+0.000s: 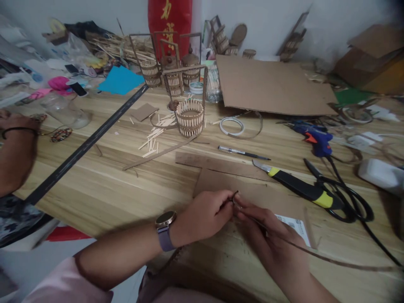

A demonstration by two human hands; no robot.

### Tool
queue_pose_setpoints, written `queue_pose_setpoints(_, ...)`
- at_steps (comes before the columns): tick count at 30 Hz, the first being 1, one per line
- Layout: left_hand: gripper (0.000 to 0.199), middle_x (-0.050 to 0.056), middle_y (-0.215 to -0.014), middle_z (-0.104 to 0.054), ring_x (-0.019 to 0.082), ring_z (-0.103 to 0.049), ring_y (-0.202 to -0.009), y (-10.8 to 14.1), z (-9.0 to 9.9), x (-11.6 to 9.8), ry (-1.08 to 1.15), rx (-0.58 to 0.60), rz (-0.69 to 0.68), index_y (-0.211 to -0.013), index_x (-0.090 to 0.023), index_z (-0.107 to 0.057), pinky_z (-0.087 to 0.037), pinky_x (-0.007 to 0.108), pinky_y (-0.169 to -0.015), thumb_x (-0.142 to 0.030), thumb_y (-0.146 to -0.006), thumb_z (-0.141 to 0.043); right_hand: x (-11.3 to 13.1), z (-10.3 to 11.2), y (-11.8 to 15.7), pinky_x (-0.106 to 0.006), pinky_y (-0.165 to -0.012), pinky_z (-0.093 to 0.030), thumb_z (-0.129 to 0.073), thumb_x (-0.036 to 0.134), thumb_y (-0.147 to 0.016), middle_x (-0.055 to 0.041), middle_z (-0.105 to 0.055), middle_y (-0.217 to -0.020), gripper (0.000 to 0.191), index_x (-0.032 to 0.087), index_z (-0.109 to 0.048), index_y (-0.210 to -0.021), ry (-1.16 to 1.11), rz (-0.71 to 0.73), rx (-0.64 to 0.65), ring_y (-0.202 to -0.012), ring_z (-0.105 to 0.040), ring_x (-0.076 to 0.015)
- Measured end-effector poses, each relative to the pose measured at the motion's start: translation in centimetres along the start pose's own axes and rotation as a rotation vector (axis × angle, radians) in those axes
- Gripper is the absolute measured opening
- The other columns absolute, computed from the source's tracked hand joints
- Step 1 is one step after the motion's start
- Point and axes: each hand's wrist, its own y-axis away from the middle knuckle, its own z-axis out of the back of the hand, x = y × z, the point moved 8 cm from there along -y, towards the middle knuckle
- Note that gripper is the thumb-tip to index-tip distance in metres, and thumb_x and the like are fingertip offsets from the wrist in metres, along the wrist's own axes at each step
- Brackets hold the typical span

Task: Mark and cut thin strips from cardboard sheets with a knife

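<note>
Pinching a thin strip [315,253] — beside a printed label [293,227].

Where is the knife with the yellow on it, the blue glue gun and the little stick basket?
Knife [299,187], head view, on its black handle.
Glue gun [317,141], head view, on its blue body.
Stick basket [190,118], head view, on its slatted wall.

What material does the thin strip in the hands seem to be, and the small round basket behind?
The thin strip, pinched by left hand and right hand, looks like matte brown cardboard or paper; blur leaves it open. The small round basket looks like pale, unvarnished wooden sticks with brown bands.
</note>
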Motion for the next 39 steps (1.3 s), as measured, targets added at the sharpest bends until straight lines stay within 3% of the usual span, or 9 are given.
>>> queue_pose_setpoints(9, 0.017, 0.000, -0.076, -0.068, 0.015, -0.059, -0.069, 0.1, 0.2, 0.3, -0.010, -0.019, 0.016, -0.088, -0.018, -0.065, -0.036, 0.024, -0.063, -0.017, -0.094, -0.050, 0.4, 0.4, 0.2, -0.026, -0.064, -0.066, -0.057, 0.031, -0.103, -0.0041, -0.083, -0.094, 0.014, 0.027, -0.069, -0.102, -0.027, -0.012, -0.032, -0.075, -0.080, -0.0207)
queue_pose_setpoints(15, 0.018, 0.001, -0.080, -0.071, 0.014, -0.062, -0.071, 0.0, 0.4, 0.0, 0.035, -0.018, -0.012, -0.093, -0.018, -0.067, -0.039, 0.023, -0.065, -0.018, -0.096, -0.049, -0.1, 0.8, -0.1, -0.027, -0.066, -0.066, -0.057, 0.028, -0.101, -0.0062, -0.083, -0.096, 0.011, 0.026, -0.068, -0.100, -0.056, -0.065, -0.030, -0.081, -0.081, -0.0223)
queue_pose_setpoints(21, 0.022, 0.003, -0.087, -0.074, 0.015, -0.066, -0.077, 0.1, 0.4, -0.4, 0.039, -0.039, -0.066, -0.099, -0.016, -0.067, -0.041, 0.024, -0.068, -0.022, -0.100, -0.045, 0.9, 0.6, -0.3, -0.028, -0.067, -0.066, -0.058, 0.027, -0.101, -0.0076, -0.083, -0.104, 0.007, 0.027, -0.059, -0.094, 0.012, 0.069, -0.018, -0.081, -0.081, -0.0216)
queue_pose_setpoints(23, 0.021, 0.003, -0.085, -0.073, 0.014, -0.064, -0.075, 0.1, 0.5, -0.2, 0.037, -0.051, -0.058, -0.097, -0.016, -0.067, -0.040, 0.024, -0.066, -0.022, -0.099, -0.047, 1.1, 0.5, -0.2, -0.027, -0.071, -0.066, -0.055, 0.024, -0.102, -0.0075, -0.082, -0.108, 0.006, 0.026, -0.061, -0.101, 0.029, 0.084, -0.002, -0.085, -0.081, -0.0211)
queue_pose_setpoints(27, 0.018, -0.001, -0.075, -0.069, 0.013, -0.059, -0.067, 0.0, 0.6, 0.3, 0.058, -0.079, -0.033, -0.089, -0.017, -0.067, -0.037, 0.023, -0.062, -0.021, -0.095, -0.050, 1.0, 0.4, 0.2, -0.025, -0.076, -0.065, -0.049, 0.020, -0.104, -0.0066, -0.082, -0.107, 0.021, 0.025, -0.060, -0.121, 0.046, 0.071, 0.029, -0.089, -0.080, -0.0192)
queue_pose_setpoints(31, 0.018, 0.000, -0.077, -0.072, 0.013, -0.061, -0.067, 0.0, 0.6, 0.7, 0.102, -0.080, -0.002, -0.090, -0.017, -0.068, -0.038, 0.022, -0.062, -0.018, -0.093, -0.051, 0.9, 0.1, 0.7, -0.027, -0.078, -0.064, -0.049, 0.019, -0.103, -0.0081, -0.081, -0.109, 0.028, 0.025, -0.058, -0.128, 0.039, 0.067, 0.060, -0.091, -0.080, -0.0194)
queue_pose_setpoints(36, 0.021, 0.002, -0.083, -0.076, 0.013, -0.065, -0.071, -0.1, 0.5, 0.4, 0.119, -0.050, -0.007, -0.092, -0.016, -0.070, -0.041, 0.023, -0.064, -0.024, -0.096, -0.051, -0.1, 0.6, 0.8, -0.028, -0.072, -0.063, -0.052, 0.026, -0.103, -0.0079, -0.081, -0.104, 0.013, 0.026, -0.065, -0.105, -0.074, -0.024, -0.031, -0.088, -0.079, -0.0202)
queue_pose_setpoints(39, 0.021, 0.001, -0.081, -0.075, 0.013, -0.064, -0.069, -0.1, 0.6, 0.3, 0.101, -0.050, -0.020, -0.090, -0.016, -0.070, -0.041, 0.023, -0.063, -0.023, -0.096, -0.051, -1.8, 0.4, 1.0, -0.024, -0.048, -0.053, -0.051, 0.034, -0.104, -0.0035, -0.079, -0.082, 0.022, 0.026, -0.064, -0.089, -0.234, -0.236, -0.021, -0.056, -0.069, -0.0151)
